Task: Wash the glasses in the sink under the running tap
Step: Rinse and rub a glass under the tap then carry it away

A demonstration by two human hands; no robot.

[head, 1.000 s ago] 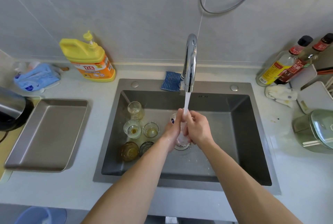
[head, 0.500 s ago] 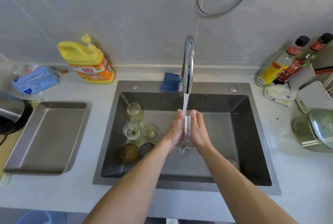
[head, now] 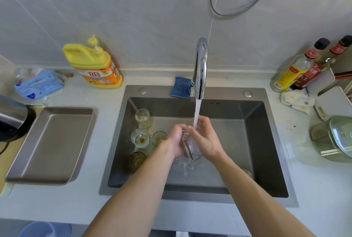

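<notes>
A clear glass point(head: 190, 146) is held over the middle of the dark sink point(head: 266, 141), under the stream from the chrome tap point(head: 201, 69). My left hand point(head: 176, 139) grips its left side and my right hand point(head: 206, 138) wraps its right side; water spills down from the glass into the basin. Several other glasses stand at the sink's left: a tall clear one point(head: 143, 117), a ribbed one point(head: 140, 138), a small one point(head: 158, 137) and an amber one point(head: 136, 160). My left forearm hides anything just right of the amber glass.
A steel tray point(head: 49, 145) lies on the counter left of the sink, with a kettle point(head: 11, 118) beside it. A yellow detergent bottle point(head: 93, 65) and a blue cloth point(head: 180, 88) sit behind. Sauce bottles point(head: 297, 71), a rag point(head: 297, 101) and a lidded pot point(head: 335, 137) crowd the right.
Both hands have shifted around the glass under the stream, and the glass now lies more tilted between them. The other glasses have not moved.
</notes>
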